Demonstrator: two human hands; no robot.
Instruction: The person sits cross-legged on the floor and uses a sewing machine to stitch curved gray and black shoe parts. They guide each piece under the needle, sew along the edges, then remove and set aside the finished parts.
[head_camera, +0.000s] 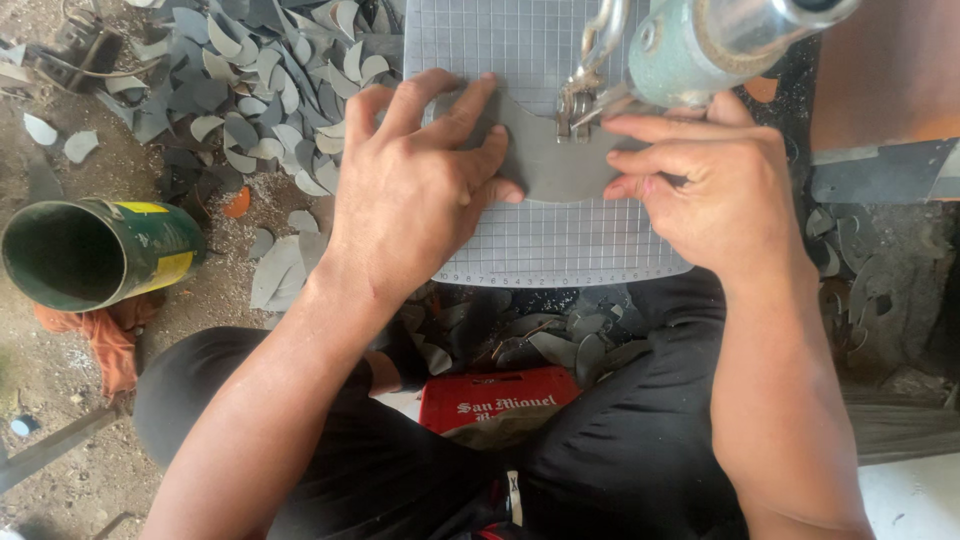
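Hands work a grey sheet (560, 165) on a gridded board (560, 250) under a machine head (690, 50).

Left hand (415, 190): palm down, fingers spread flat, pressing the sheet's left part against the board. Thumb points toward the sheet's lower curved edge. Not gripping, only pinning. Forearm runs in from lower left.

Right hand (715, 185): comes in from lower right, fingers together and curled, tips pinching the sheet's right edge just beside the metal foot (577, 110). Index finger lies straight along the top, close under the machine head.

Sheet: lies between the two hands, its upper middle under the foot, lower edge rounded and well inside the board's near edge.

Edges and room: board's near edge carries a ruled scale and overhangs the person's lap. Bare grid shows below the sheet and above the left hand. Machine head crowds the right hand from above.

Containers: green can (95, 250) on its side at left, mouth toward the camera, dark inside, contents cannot be told. It rests on an orange rag (105, 345). Red crate (500, 395) sits between the knees.

Ground at upper left: heap of grey offcuts (260, 90), curved pieces, more under the board.
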